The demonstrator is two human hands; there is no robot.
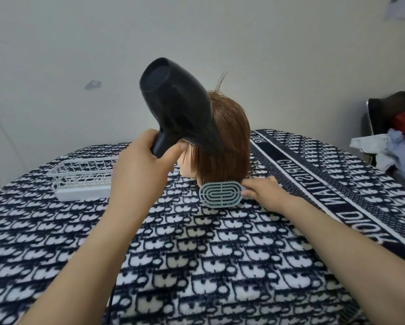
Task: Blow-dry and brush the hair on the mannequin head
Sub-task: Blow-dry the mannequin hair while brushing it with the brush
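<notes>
Head view: a black plastic hair dryer point(175, 109) is gripped by the left hand point(138, 170), aimed at the brown-haired mannequin head point(229, 141) on the patterned blanket point(196, 254); a grey vented brush point(221, 194) is held by the right hand point(262, 191) at the hair ends.

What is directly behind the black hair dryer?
The mannequin head with brown hair. The hair dryer and left hand cover most of its face; only the lower part shows.

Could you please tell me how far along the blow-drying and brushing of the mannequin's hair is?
Seemingly midway. Done: the hair hangs mostly smooth. In hand: the left hand holds the hair dryer aimed at it while the right hand holds the brush at the ends. Left: stray strands stick up on top; dryness cannot be judged.
</notes>
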